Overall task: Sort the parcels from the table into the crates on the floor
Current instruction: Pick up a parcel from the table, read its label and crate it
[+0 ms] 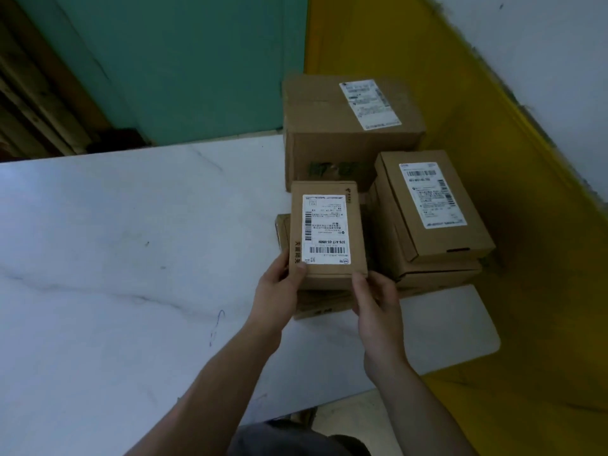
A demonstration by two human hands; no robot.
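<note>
White marble-ish table (131, 258), and the small labelled parcel (329, 232) is dead ahead over another box (316, 307), long axis pointing away, left hand (279, 286) and right hand (375, 301) each gripping a near corner, equally close.

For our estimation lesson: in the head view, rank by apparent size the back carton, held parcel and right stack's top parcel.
1. back carton.
2-3. held parcel and top parcel look alike; the held one is nearer, so unranked.

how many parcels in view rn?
5: held parcel in left hand and right hand; lower parcel beneath it; top right parcel on bottom right parcel; large parcel behind. Others may be hidden.
</note>
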